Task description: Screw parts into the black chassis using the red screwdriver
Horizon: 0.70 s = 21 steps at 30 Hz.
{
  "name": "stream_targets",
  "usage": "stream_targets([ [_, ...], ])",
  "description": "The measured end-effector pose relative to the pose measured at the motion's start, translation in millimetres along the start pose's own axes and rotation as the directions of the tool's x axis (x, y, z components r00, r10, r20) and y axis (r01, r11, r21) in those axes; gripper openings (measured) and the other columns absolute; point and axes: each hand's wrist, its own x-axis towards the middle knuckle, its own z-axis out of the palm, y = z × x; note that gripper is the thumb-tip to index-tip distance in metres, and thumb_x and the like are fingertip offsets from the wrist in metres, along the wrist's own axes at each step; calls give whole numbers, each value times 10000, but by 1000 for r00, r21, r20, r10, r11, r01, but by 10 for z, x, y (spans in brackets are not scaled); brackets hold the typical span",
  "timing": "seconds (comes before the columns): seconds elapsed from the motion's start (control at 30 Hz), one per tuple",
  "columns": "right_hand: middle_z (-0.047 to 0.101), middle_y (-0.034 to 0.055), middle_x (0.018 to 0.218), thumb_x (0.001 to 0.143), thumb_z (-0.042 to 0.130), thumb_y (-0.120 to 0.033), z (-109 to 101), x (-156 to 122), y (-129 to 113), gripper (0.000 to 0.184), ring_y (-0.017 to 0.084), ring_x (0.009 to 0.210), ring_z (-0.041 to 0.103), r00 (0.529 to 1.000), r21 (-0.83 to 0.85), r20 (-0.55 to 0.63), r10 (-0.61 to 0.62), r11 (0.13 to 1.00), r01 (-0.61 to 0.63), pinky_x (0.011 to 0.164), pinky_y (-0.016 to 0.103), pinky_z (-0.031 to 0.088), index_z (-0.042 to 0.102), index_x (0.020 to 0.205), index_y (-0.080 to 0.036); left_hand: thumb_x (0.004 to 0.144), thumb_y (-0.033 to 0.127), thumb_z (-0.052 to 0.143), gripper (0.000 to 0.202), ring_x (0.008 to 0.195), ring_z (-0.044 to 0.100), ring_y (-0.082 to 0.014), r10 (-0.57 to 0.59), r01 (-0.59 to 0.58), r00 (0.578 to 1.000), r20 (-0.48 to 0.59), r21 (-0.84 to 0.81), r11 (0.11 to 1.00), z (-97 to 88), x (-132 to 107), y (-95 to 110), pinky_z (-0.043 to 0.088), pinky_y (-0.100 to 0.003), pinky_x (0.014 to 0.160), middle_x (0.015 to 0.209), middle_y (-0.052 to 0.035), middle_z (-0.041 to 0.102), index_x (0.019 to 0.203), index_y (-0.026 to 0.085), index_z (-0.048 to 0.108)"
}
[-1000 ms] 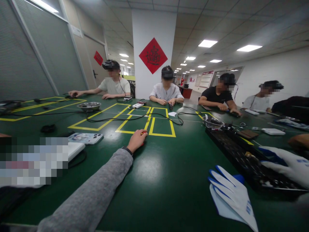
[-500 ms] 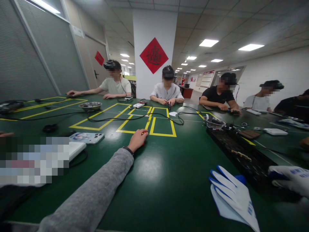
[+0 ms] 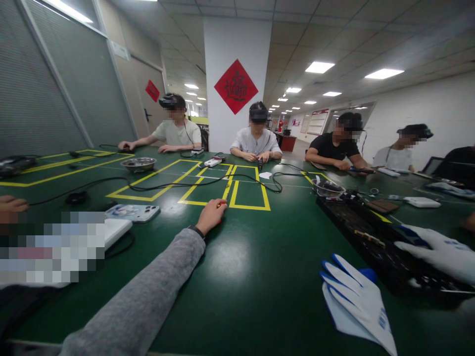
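My left hand, bare and in a grey sleeve, reaches to the middle of the green table. Its fingers are curled round a small red object beside the yellow tape lines. My right hand wears a white glove with blue trim and lies over the long black tray at the right, fingers stretched out to the left with nothing visible in them. A second white and blue glove lies flat on the table near me, left of the tray.
A phone and a white box lie at the left, with black cables crossing the table. Two metal bowls stand further out. Several people with headsets sit along the far side. Another person's fingers rest at the left edge.
My gloved right hand pulled back toward the right edge, then returned over the black tray. My left hand stayed put. Fingers of another person came in at the left edge.
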Motion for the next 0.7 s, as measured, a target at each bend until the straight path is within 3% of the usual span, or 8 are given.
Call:
stream_targets([
  [0.07, 475, 252, 1278, 690, 486, -634, 67, 165, 121, 771, 338, 1125, 497, 994, -29, 87, 69, 997, -67, 898, 387, 359, 528, 1221, -77, 802, 372, 430, 363, 989, 535, -189, 4, -4, 1000, 1, 4, 1000, 1, -2, -1, 393, -314, 906, 1050, -65, 610, 1053, 203, 631],
  [0.17, 476, 293, 1252, 725, 481, -566, 150, 339, 235, 726, 343, 1129, 494, 977, -60, 108, 182, 983, -176, 881, 371, 372, 543, 1176, 0, 805, 374, 422, 366, 988, 535, -187, 5, -5, 1000, 5, 8, 1000, 5, 0, -4, 393, -309, 903, 1054, -63, 608, 1051, 200, 630],
  [0.3, 577, 247, 1139, 744, 518, -426, 116, 371, 176, 452, 290, 1003, 581, 966, -10, 194, 170, 985, -171, 813, 325, 401, 659, 995, -77, 806, 371, 418, 370, 989, 534, -187, 5, -5, 1000, 7, 10, 1000, 1, 7, -3, 391, -309, 907, 1058, -63, 605, 1057, 198, 627],
  [0.4, 635, 202, 1035, 749, 529, -389, -41, 314, 81, 328, 252, 905, 612, 969, 58, 208, 134, 987, -149, 785, 294, 406, 693, 855, -125, 805, 377, 419, 372, 984, 537, -190, 3, -3, 1000, 11, 13, 1000, -1, 12, 2, 394, -312, 904, 1056, -64, 604, 1058, 201, 627],
  [0.57, 651, 182, 990, 748, 544, -405, -440, 228, -57, 346, 230, 846, 601, 983, 17, 144, 116, 993, -120, 783, 304, 388, 689, 872, -117, 802, 379, 420, 367, 981, 539, -191, 2, -3, 1000, 13, 21, 1000, 18, 27, -6, 395, -317, 907, 1053, -60, 604, 1049, 209, 630],
  [0.7, 662, 150, 957, 749, 568, -349, -726, 109, -379, 285, 174, 793, 603, 998, 16, 22, 54, 998, -54, 746, 257, 394, 704, 840, -115, 799, 382, 423, 364, 983, 539, -191, 7, -7, 1000, 8, 25, 1000, 32, 38, -19, 394, -315, 910, 1050, -59, 609, 1041, 214, 636],
])
